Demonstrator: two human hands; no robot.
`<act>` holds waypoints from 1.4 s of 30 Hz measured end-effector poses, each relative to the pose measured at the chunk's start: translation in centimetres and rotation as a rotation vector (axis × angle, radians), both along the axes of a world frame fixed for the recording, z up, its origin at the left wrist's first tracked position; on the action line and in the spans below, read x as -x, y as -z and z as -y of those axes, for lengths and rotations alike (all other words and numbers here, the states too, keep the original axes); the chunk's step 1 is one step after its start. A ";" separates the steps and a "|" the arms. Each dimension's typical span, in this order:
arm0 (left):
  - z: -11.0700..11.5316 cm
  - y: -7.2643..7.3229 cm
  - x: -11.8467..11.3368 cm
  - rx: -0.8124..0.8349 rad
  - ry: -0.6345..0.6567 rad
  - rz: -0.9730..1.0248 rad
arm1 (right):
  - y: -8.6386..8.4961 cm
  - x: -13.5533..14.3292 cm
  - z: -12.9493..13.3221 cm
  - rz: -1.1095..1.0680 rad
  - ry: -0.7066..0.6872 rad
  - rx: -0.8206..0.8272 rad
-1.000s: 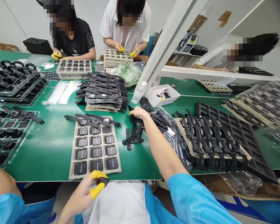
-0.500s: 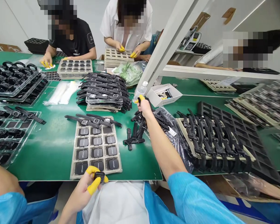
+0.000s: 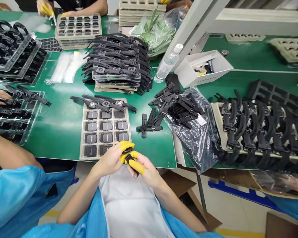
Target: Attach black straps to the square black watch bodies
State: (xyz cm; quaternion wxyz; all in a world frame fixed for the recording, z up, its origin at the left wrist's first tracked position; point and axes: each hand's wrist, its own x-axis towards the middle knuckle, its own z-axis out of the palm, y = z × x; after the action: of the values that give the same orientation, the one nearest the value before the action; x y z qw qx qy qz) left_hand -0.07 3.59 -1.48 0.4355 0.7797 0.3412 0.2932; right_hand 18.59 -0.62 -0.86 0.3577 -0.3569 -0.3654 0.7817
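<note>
Just past the table's front edge, my two hands meet, yellow finger cots on several fingers. My left hand (image 3: 110,161) pinches a small black watch case (image 3: 127,150). Close against it, my right hand (image 3: 145,167) grips a black watch strap (image 3: 129,159), partly covered by the fingers. Whether strap and case touch is hidden. Beyond my left hand lies a beige tray (image 3: 82,142) of square watch cases in compartments. Several strapped watches (image 3: 105,105) lie across its far end. Loose black straps (image 3: 151,125) lie to the right of this tray.
Stacked trays of strapped watches (image 3: 116,62) stand behind, with a clear bottle (image 3: 167,64) and a white box (image 3: 203,77) near a slanted post. More straps rest on a plastic bag (image 3: 196,145). A tray of watches (image 3: 258,125) stands right. A co-worker's arm (image 3: 11,148) reaches in from the left.
My right hand has come back from the strap pile near the bottle to my left hand, now with a strap in it. The view has tilted downward. My left hand still holds the watch case.
</note>
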 end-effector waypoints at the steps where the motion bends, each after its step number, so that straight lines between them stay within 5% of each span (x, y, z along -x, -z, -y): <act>1: 0.1 0.1 -0.1 -0.019 0.018 -0.001 | 0.1 -0.1 0.0 -0.010 -0.010 0.005; 9: 1.7 0.3 0.3 -0.086 -0.052 -0.020 | 1.7 0.0 0.4 -0.068 0.061 0.059; 16: 2.3 1.0 0.1 -0.140 -0.119 -0.105 | 1.3 0.8 0.6 -0.217 0.144 0.218; 22: 1.8 -0.4 0.7 -0.099 0.015 -0.057 | 0.8 0.8 0.5 -0.213 0.159 0.257; 28: 1.8 -1.1 1.1 -0.157 -0.009 -0.270 | 0.9 0.6 0.4 -0.136 0.088 0.247; 34: 2.2 -0.2 1.8 -0.040 -0.012 -0.053 | 2.0 0.6 0.9 -0.081 0.082 0.084; 42: 3.7 2.1 0.1 0.172 -0.403 0.402 | 1.6 0.8 0.7 0.043 0.051 -0.042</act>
State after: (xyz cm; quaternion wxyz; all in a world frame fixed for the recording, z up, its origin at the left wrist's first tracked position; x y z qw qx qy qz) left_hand -0.14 -0.14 -3.59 0.4916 0.5829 0.4197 0.4923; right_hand 17.75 -1.34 -2.42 0.3770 -0.3752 -0.3801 0.7567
